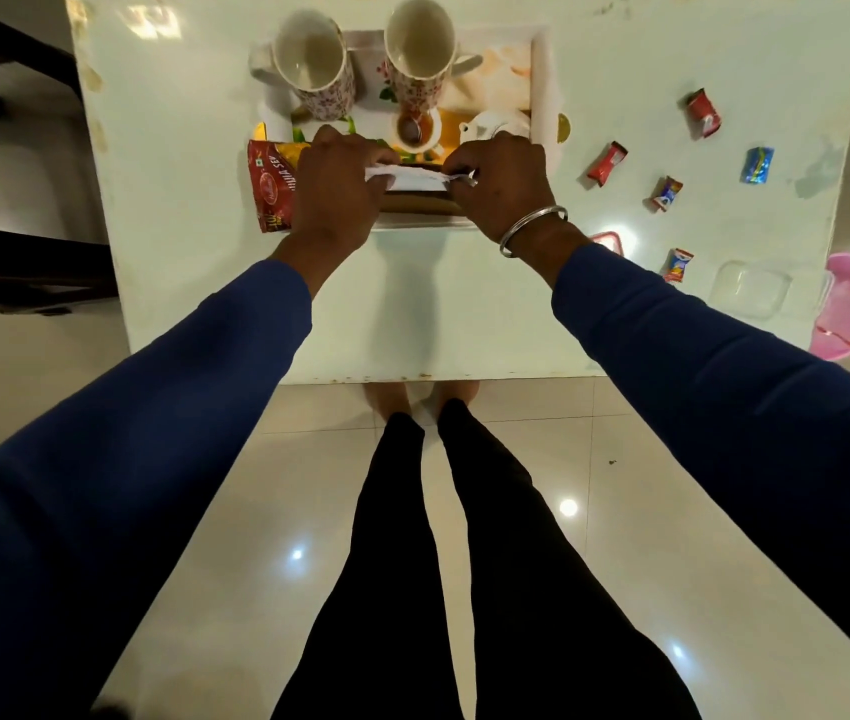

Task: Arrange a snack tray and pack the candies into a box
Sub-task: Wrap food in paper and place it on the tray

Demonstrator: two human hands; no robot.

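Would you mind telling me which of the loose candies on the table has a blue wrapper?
The blue candy lies farthest right of the scattered sweets; the other four are wrapped mainly in red or orange.

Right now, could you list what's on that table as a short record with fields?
tray: white tray at the table's far middle
mugs: two floral mugs, both empty, on the tray
hands: left hand and right hand hold a white paper piece between them
snack packet: red packet by the left hand
candies: five wrapped candies loose on the table, right side
box: clear box near the right edge, empty
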